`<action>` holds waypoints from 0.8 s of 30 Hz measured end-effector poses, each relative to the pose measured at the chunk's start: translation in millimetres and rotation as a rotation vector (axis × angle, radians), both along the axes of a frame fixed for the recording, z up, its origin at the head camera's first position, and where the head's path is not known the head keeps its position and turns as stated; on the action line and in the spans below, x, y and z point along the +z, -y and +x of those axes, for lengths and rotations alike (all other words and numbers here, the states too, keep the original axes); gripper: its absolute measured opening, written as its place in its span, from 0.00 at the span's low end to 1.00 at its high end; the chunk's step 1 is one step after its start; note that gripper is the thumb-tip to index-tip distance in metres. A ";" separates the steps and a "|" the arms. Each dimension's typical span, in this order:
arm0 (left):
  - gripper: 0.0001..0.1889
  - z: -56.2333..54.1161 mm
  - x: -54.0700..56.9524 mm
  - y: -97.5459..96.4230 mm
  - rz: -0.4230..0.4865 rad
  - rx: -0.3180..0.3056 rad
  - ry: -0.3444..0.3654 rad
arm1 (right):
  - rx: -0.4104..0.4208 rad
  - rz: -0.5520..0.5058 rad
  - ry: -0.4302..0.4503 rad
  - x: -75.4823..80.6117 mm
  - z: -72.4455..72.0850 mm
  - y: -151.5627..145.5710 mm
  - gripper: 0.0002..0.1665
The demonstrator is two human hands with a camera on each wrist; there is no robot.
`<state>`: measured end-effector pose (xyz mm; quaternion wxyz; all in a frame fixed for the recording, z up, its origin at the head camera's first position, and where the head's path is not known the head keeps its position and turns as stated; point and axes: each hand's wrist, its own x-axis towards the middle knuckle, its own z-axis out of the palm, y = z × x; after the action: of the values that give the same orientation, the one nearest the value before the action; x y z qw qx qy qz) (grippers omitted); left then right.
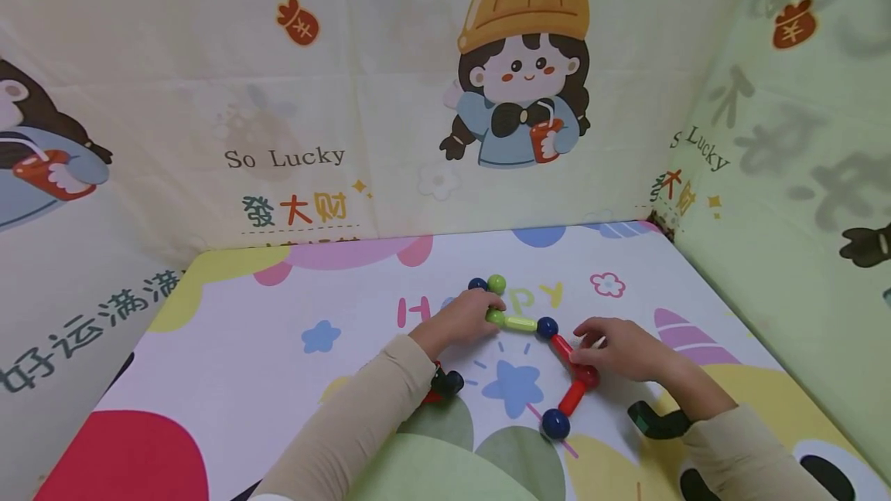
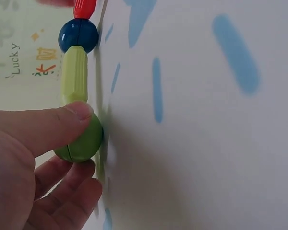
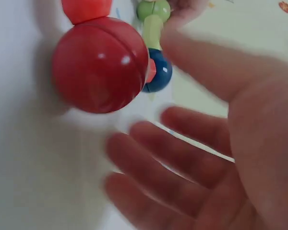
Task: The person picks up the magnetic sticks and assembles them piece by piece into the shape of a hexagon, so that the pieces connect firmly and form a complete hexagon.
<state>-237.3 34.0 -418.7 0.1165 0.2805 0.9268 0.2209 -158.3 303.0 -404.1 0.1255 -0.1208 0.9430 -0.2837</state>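
Note:
In the head view, a chain of ball-and-rod building toy pieces lies on the printed mat. From left to right it has a green ball [image 1: 495,317], a light green rod [image 1: 520,324], a blue ball [image 1: 547,327], a red rod [image 1: 561,348] and a red ball [image 3: 102,66]. A second red rod [image 1: 572,399] runs from there to another blue ball [image 1: 555,424]. My left hand [image 1: 465,321] pinches the green ball, thumb on top, fingers beneath in the left wrist view. Beside the red ball, my right hand [image 1: 623,348] hovers with loosely spread fingers, gripping nothing.
Just beyond my left hand sit a dark blue ball [image 1: 478,284] and a green ball [image 1: 496,284]. My left sleeve partly hides a red piece [image 1: 435,396] near a dark rounded shape [image 1: 452,383]. Printed cloth walls [image 1: 390,99] stand behind and beside the mat [image 1: 264,346].

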 end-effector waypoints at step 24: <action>0.19 2.2 -9.0 -17.4 0.064 0.029 -0.011 | 0.013 0.063 -0.056 -7.9 -23.0 22.0 0.21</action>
<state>-235.1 51.4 -427.7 0.0992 0.2718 0.9238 0.2506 -181.3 281.0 -412.0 0.1046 -0.1309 0.9537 -0.2498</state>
